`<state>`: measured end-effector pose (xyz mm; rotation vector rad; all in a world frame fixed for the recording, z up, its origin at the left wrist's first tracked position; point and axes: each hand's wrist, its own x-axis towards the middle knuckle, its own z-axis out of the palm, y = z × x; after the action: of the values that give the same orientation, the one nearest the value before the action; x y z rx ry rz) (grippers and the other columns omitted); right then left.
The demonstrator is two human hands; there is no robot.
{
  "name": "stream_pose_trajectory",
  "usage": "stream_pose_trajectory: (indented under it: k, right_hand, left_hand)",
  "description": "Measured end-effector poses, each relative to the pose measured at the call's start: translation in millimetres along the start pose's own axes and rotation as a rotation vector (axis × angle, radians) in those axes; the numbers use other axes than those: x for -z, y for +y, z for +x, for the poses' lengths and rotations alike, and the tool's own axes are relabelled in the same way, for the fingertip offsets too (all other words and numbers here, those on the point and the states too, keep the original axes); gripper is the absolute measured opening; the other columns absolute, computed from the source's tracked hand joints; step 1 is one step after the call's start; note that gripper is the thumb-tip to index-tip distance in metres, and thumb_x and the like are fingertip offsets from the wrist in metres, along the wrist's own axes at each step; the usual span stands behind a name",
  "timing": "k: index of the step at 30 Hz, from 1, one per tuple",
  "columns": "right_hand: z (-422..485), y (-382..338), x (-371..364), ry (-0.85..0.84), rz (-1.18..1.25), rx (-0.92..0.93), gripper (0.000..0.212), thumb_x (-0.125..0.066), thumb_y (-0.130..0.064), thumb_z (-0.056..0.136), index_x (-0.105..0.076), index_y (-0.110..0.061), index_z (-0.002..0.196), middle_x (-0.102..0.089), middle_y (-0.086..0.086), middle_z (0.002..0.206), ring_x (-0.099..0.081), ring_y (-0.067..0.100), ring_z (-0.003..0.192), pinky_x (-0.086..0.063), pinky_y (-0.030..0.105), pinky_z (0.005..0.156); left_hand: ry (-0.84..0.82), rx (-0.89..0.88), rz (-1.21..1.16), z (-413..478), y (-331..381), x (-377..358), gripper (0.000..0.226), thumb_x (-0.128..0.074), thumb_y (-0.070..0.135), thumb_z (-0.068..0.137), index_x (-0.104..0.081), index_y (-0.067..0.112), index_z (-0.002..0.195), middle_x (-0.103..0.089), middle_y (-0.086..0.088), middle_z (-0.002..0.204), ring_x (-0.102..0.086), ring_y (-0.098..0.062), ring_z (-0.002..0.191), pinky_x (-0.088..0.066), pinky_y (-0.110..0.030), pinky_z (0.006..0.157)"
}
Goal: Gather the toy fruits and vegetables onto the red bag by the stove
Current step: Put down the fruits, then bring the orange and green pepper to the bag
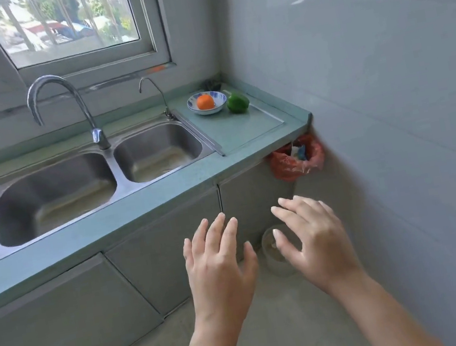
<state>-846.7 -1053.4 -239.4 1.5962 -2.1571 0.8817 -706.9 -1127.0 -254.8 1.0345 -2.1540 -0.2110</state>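
Running below a window (56,20), the teal counter (165,202) meets a grey tiled wall (373,86) at its right end, with a steel double sink (111,169) set into it. Right of the sink, a blue-rimmed bowl (219,96) holds the toy orange (205,101). The green toy pepper (237,103) stands just beside the bowl on the counter. A red plastic bag (280,168) hangs under the counter's corner, with scraps inside. The left hand (218,269) and right hand (315,242) hover before the cabinet doors (166,244), fingers wide, holding nothing.

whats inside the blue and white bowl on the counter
A round orange toy fruit sits inside the blue-and-white bowl. The fruit hides the bowl's floor beneath it, so anything under it cannot be seen.
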Motion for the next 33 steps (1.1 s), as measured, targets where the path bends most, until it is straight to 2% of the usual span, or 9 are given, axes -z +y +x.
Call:
stream_pose_trajectory:
  k: [4,9,13,18,22,25,28,33]
  right_hand:
    - [78.0,-12.4,-50.7,0.018,0.028,0.013,0.038,-0.048,-0.032,0.081,-0.067,-0.010,0.105,-0.066,0.008,0.110,-0.060,0.031,0.104,-0.047,0.050,0.088]
    - [129.0,-12.7,-94.5,0.008,0.050,0.017,0.039,-0.048,-0.033,0.081,-0.067,-0.011,0.106,-0.066,0.008,0.111,-0.059,0.029,0.105,-0.046,0.051,0.089]
    - [156.0,5.7,-119.7,0.027,0.056,-0.008,0.038,-0.048,-0.032,0.080,-0.068,-0.009,0.103,-0.066,0.009,0.109,-0.060,0.031,0.103,-0.047,0.052,0.088]
    - [199.0,28.0,-158.0,0.016,0.063,-0.015,0.039,-0.047,-0.032,0.081,-0.067,-0.007,0.103,-0.067,0.010,0.108,-0.060,0.031,0.103,-0.046,0.048,0.090]
    - [250.6,54.9,-196.1,-0.010,0.081,-0.011,0.039,-0.046,-0.032,0.083,-0.066,-0.009,0.106,-0.066,0.009,0.110,-0.059,0.029,0.105,-0.045,0.043,0.090]
    - [298.6,81.9,-223.2,-0.040,0.088,-0.010,0.040,-0.045,-0.033,0.084,-0.065,-0.009,0.108,-0.065,0.010,0.112,-0.059,0.030,0.106,-0.046,0.045,0.090]
    - [343.6,114.4,-242.7,-0.066,0.080,-0.037,0.041,-0.043,-0.033,0.085,-0.064,-0.008,0.110,-0.065,0.011,0.112,-0.059,0.029,0.106,-0.047,0.045,0.090]
    - [402.2,177.8,-268.4,-0.046,0.031,-0.100,0.043,-0.043,-0.034,0.084,-0.064,-0.008,0.110,-0.065,0.011,0.112,-0.059,0.028,0.104,-0.043,0.040,0.091]
  left_hand:
    - [0.047,0.028,0.022,65.1,-49.2,-8.3,0.043,-0.045,0.035,0.080,-0.066,0.012,0.110,-0.064,-0.006,0.118,-0.054,-0.030,0.114,-0.037,-0.054,0.097]
    - [0.050,0.028,0.040,117.4,-82.7,-30.2,0.042,-0.046,0.035,0.080,-0.066,0.013,0.109,-0.064,-0.005,0.117,-0.053,-0.029,0.114,-0.030,-0.044,0.100]
    - [0.017,-0.005,0.064,147.2,-96.1,-53.5,0.040,-0.045,0.034,0.079,-0.067,0.014,0.107,-0.064,-0.005,0.116,-0.054,-0.029,0.113,-0.038,-0.052,0.096]
    - [-0.018,-0.027,0.064,189.8,-112.5,-88.2,0.040,-0.046,0.034,0.080,-0.067,0.013,0.107,-0.064,-0.006,0.117,-0.055,-0.030,0.113,-0.041,-0.052,0.096]
    - [-0.024,-0.044,0.101,240.7,-130.7,-124.4,0.040,-0.045,0.033,0.080,-0.066,0.014,0.108,-0.063,-0.005,0.118,-0.053,-0.029,0.115,-0.038,-0.048,0.097]
    - [-0.009,-0.051,0.100,292.4,-140.1,-156.2,0.038,-0.045,0.031,0.079,-0.064,0.015,0.108,-0.064,-0.005,0.116,-0.051,-0.028,0.114,-0.034,-0.045,0.098]
    - [-0.043,-0.067,0.105,349.0,-141.0,-189.0,0.038,-0.045,0.032,0.079,-0.064,0.016,0.107,-0.064,-0.004,0.116,-0.055,-0.031,0.113,-0.038,-0.052,0.095]
    - [-0.083,-0.080,0.107,433.6,-137.9,-247.0,0.042,-0.044,0.034,0.078,-0.067,0.012,0.107,-0.065,-0.007,0.115,-0.057,-0.031,0.111,-0.039,-0.056,0.093]
